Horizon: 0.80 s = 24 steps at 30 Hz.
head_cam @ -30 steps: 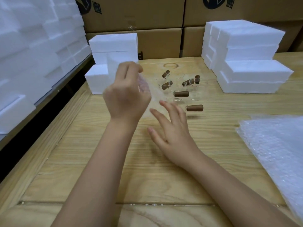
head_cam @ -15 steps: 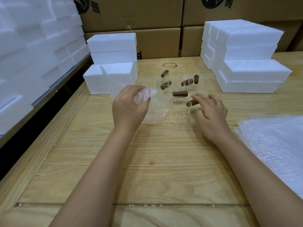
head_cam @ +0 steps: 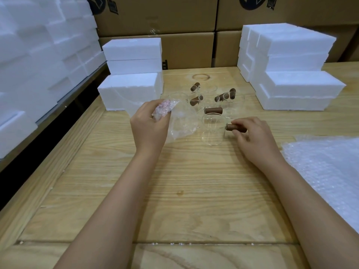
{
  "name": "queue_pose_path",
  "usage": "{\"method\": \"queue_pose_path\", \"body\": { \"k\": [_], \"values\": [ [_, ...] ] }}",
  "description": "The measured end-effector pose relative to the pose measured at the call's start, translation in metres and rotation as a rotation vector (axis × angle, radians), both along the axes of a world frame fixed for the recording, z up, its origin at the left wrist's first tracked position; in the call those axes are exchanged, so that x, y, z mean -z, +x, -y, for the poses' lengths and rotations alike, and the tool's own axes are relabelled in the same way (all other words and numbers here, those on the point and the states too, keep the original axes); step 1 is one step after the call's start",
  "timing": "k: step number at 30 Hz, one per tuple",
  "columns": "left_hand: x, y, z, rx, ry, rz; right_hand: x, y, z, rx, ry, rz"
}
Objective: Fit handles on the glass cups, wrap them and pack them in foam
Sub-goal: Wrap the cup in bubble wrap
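A clear glass cup stands on the wooden table, its brown wooden handle pointing right. My right hand pinches that handle. My left hand holds up a bunched sheet of clear plastic wrap that drapes down to the table just left of the cup. Behind them stand several more glass cups with brown handles, the glass hard to make out.
White foam blocks are stacked at the back left and back right, with more foam along the left wall. A sheet of bubble wrap lies at the right. Cardboard boxes line the back.
My left hand has come down from chest height with the wrap to just beside the cup. My right hand moved right from the table's middle and closed on the nearest cup's handle.
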State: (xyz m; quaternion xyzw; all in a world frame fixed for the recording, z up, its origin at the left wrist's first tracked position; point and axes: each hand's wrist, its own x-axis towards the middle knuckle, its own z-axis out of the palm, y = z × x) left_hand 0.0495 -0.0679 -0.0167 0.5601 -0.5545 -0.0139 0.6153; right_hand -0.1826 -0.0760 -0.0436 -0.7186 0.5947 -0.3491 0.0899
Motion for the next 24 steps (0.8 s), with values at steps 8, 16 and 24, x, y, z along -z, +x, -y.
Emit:
{"method": "queue_pose_path", "body": {
  "k": [8, 16, 24],
  "values": [
    [0.01, 0.0, 0.002, 0.052, -0.009, -0.109, -0.026, 0.004, -0.026, -0.18, -0.15, 0.238],
    [0.003, -0.015, -0.008, 0.197, -0.023, -0.22, -0.039, 0.026, -0.043, -0.334, -0.375, 0.263],
    [-0.002, -0.026, -0.018, 0.338, -0.063, -0.297, -0.035, 0.026, -0.043, -0.293, -0.421, 0.182]
  ]
}}
